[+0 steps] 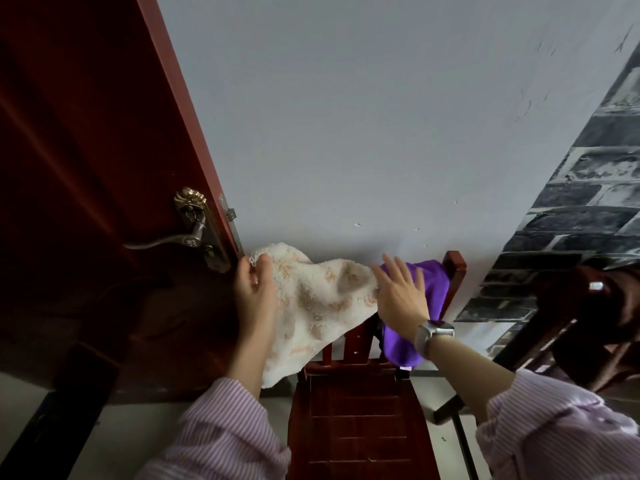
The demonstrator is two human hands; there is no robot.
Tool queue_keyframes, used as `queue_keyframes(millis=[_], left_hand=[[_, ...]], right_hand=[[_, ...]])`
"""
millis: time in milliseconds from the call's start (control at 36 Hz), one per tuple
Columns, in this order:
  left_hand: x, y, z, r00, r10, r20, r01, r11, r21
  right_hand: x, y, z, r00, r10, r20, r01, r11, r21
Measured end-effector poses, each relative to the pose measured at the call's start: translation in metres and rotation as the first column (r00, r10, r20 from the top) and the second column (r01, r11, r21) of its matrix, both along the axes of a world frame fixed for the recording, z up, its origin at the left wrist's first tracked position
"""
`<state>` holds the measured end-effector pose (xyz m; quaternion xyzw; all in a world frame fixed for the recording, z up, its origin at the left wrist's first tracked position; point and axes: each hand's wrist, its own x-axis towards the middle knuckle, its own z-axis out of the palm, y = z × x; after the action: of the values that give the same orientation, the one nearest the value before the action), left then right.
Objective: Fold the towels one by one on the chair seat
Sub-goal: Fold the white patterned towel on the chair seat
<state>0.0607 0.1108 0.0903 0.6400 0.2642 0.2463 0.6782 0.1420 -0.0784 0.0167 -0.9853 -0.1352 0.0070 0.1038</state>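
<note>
Two towels show: a cream, nubbly terry towel [318, 306] held up in the air, and a purple cloth towel [429, 289] draped over the dark red wooden chair's [360, 424] backrest — parked there, probably awaiting its turn. Left hand [254, 289] pinches the cream towel's top corner; right hand [401, 292], fingers spread, reaches for the opposite edge — likely to stretch it flat above the seat.

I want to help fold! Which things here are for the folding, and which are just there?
For the job:
cream towel, held up by the left hand
purple towel, hanging on the chair back
chair seat
right hand, open, reaching toward the towels

Just there:
red door
door handle
wristwatch
brick-patterned wall
</note>
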Motion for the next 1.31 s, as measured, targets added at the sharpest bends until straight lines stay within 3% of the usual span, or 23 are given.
queue_keyframes(millis=[83, 278, 361, 417, 472, 528, 583, 639, 694, 778, 861, 944, 1083, 1222, 1306], left_hand=[[-0.002, 0.008, 0.013, 0.996, 0.022, 0.087, -0.016, 0.997, -0.071], [-0.007, 0.033, 0.040, 0.970, 0.074, 0.234, -0.003, 0.957, -0.289], [-0.013, 0.034, 0.050, 0.962, 0.021, 0.272, 0.048, 0.969, -0.244], [-0.017, 0.030, 0.055, 0.956, -0.050, 0.290, 0.108, 0.977, -0.185], [-0.022, 0.025, 0.060, 0.946, -0.106, 0.305, 0.142, 0.985, -0.096], [-0.026, 0.022, 0.062, 0.936, -0.161, 0.313, 0.152, 0.987, 0.055], [-0.030, 0.020, 0.062, 0.930, -0.207, 0.305, 0.141, 0.964, 0.224], [-0.034, 0.020, 0.061, 0.928, -0.225, 0.298, 0.107, 0.925, 0.365], [-0.041, 0.022, 0.062, 0.920, -0.218, 0.324, 0.037, 0.874, 0.485], [-0.052, 0.030, 0.064, 0.911, -0.182, 0.370, -0.074, 0.810, 0.581], [-0.063, 0.042, 0.065, 0.911, -0.154, 0.384, -0.106, 0.810, 0.577], [-0.075, 0.054, 0.062, 0.927, -0.097, 0.363, -0.111, 0.853, 0.510], [-0.091, 0.068, 0.056, 0.933, 0.003, 0.359, -0.183, 0.864, 0.469], [-0.105, 0.070, 0.048, 0.920, -0.021, 0.391, -0.161, 0.890, 0.427], [-0.116, 0.064, 0.038, 0.922, -0.081, 0.377, -0.087, 0.909, 0.408]], right_hand=[[-0.008, -0.003, -0.009, 0.994, 0.082, -0.075, -0.084, 0.996, -0.011], [0.004, 0.003, -0.001, 0.982, -0.031, -0.187, 0.045, 0.996, 0.074], [-0.001, 0.010, 0.003, 0.994, -0.076, -0.081, 0.083, 0.992, 0.091], [-0.010, 0.019, 0.007, 0.990, -0.137, 0.003, 0.132, 0.959, 0.250], [-0.022, 0.033, 0.014, 0.977, -0.179, -0.116, 0.212, 0.859, 0.466], [-0.034, 0.047, 0.019, 0.904, -0.106, -0.415, 0.361, 0.708, 0.606], [-0.046, 0.056, 0.015, 0.732, 0.083, -0.677, 0.525, 0.564, 0.637], [-0.054, 0.062, 0.007, 0.591, 0.285, -0.755, 0.610, 0.454, 0.649], [-0.058, 0.068, 0.003, 0.554, 0.412, -0.724, 0.642, 0.342, 0.686], [-0.060, 0.078, 0.010, 0.696, 0.369, -0.615, 0.577, 0.221, 0.786], [-0.065, 0.080, 0.028, 0.847, 0.274, -0.456, 0.384, 0.280, 0.880], [-0.071, 0.075, 0.055, 0.922, 0.257, -0.291, 0.186, 0.366, 0.912], [-0.088, 0.062, 0.105, 0.949, 0.303, -0.081, -0.029, 0.341, 0.940], [-0.111, 0.041, 0.128, 0.958, 0.285, 0.029, -0.102, 0.246, 0.964], [-0.129, 0.022, 0.129, 0.963, 0.270, 0.012, -0.071, 0.211, 0.975]])
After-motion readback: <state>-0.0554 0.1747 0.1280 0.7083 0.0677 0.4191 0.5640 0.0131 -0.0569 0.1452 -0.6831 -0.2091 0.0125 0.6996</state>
